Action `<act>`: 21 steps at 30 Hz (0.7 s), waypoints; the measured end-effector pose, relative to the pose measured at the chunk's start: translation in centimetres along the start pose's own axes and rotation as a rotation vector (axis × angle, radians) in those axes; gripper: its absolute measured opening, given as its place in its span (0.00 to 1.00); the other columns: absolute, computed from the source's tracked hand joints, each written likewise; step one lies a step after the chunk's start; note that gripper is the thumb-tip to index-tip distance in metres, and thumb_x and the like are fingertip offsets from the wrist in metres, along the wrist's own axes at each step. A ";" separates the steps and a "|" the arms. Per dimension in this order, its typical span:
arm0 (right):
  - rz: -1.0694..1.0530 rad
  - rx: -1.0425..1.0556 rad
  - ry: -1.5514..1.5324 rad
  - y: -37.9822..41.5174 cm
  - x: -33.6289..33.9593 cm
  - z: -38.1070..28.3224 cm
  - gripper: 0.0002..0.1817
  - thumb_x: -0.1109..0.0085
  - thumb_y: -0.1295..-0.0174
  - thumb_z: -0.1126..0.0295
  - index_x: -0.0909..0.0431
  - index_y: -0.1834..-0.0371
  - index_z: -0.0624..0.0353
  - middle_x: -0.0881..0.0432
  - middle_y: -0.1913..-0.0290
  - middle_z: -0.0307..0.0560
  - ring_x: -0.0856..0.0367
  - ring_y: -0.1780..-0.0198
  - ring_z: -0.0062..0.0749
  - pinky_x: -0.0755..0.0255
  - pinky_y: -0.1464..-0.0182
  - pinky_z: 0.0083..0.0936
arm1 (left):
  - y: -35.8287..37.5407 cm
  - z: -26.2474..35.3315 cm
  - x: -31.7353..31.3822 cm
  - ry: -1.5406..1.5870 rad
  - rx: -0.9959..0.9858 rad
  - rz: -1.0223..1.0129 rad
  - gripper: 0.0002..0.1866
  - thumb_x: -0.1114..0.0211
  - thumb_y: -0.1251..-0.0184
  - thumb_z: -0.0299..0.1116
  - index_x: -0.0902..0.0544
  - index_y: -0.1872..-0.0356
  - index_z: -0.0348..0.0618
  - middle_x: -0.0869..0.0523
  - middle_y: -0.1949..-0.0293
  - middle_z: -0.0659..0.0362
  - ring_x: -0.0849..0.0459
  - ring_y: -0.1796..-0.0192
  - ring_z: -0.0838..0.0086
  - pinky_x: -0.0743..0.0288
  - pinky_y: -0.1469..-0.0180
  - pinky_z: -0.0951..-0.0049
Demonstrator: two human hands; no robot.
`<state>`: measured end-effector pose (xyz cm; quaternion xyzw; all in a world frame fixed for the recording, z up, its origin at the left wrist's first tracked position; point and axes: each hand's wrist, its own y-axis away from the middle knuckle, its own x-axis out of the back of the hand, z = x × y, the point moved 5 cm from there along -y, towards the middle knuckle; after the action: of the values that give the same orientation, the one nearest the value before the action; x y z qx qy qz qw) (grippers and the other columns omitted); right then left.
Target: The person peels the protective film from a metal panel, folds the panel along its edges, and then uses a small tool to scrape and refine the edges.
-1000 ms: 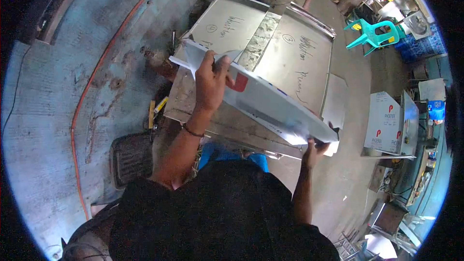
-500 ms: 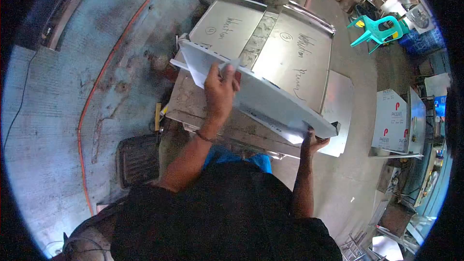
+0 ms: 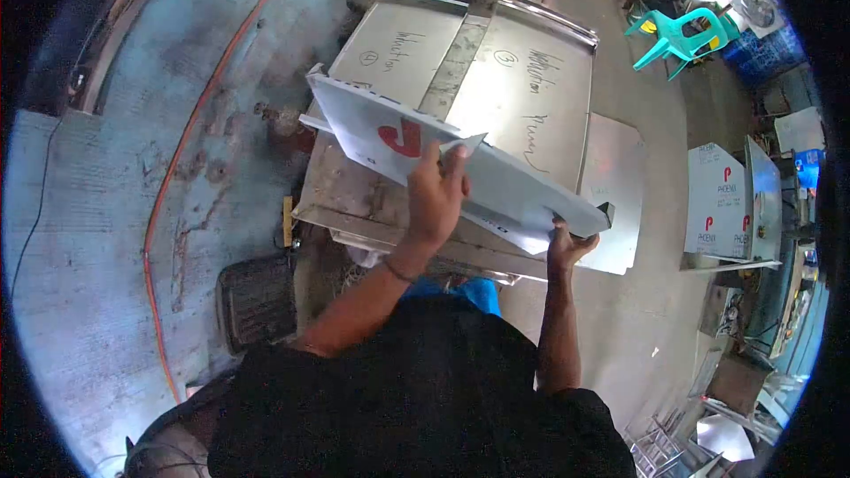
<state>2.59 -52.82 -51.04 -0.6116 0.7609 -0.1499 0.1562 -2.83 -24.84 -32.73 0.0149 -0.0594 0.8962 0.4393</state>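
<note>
A long bent sheet-metal panel (image 3: 522, 199), covered in white film with a red logo, is tilted on edge over the near side of the workbench (image 3: 350, 195). My right hand (image 3: 567, 250) grips its lower right end, thumb on the face. Near the panel's middle, my left hand (image 3: 438, 195) is closed with the fingertips up, pinching a thin, pale triangular piece (image 3: 467, 142) that overlaps the panel's upper edge; its kind I cannot tell. Behind the panel lie two metal trays with handwriting, one marked 3 (image 3: 531, 80) and one marked 4 (image 3: 398, 40).
A flat pale sheet (image 3: 615, 186) juts from the bench's right side. To the right are a green plastic chair (image 3: 680, 38) and film-covered sheets (image 3: 719, 204) on a stand. An orange hose (image 3: 177, 142) runs along the blue wall on the left.
My left hand has slid right along the panel with the pale triangular piece, uncovering the red logo. My right hand keeps its grip on the end. The whole view has shifted slightly.
</note>
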 end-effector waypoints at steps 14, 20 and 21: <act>-0.003 -0.117 0.087 -0.8 -0.2 -1.1 0.44 0.17 0.57 0.71 0.40 0.40 0.67 0.22 0.49 0.52 0.20 0.52 0.36 0.23 0.49 0.32 | -1.2 -0.6 1.5 -0.024 0.001 0.102 0.13 0.41 0.24 0.40 0.24 0.60 0.38 0.22 0.82 0.62 0.23 0.80 0.79 0.32 0.78 0.74; -0.172 -0.372 0.018 -1.4 -0.9 -1.5 0.46 0.19 0.52 0.69 0.48 0.38 0.62 0.30 0.41 0.55 0.25 0.43 0.38 0.28 0.40 0.38 | 1.1 -1.8 -2.0 -0.038 0.019 -0.060 0.15 0.40 0.25 0.41 0.24 0.59 0.37 0.21 0.79 0.62 0.24 0.81 0.79 0.31 0.78 0.76; -0.172 -0.373 0.017 -1.0 -1.1 -0.7 0.46 0.19 0.52 0.69 0.48 0.38 0.62 0.30 0.41 0.55 0.25 0.43 0.38 0.28 0.40 0.38 | -0.2 -1.5 -0.9 -0.004 -0.035 0.020 0.14 0.40 0.25 0.40 0.25 0.59 0.37 0.21 0.79 0.61 0.23 0.81 0.79 0.30 0.78 0.75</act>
<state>3.42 -51.93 -49.87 -0.6915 0.7217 -0.0244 0.0206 -2.05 -25.26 -34.23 0.0084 -0.0762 0.8993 0.4306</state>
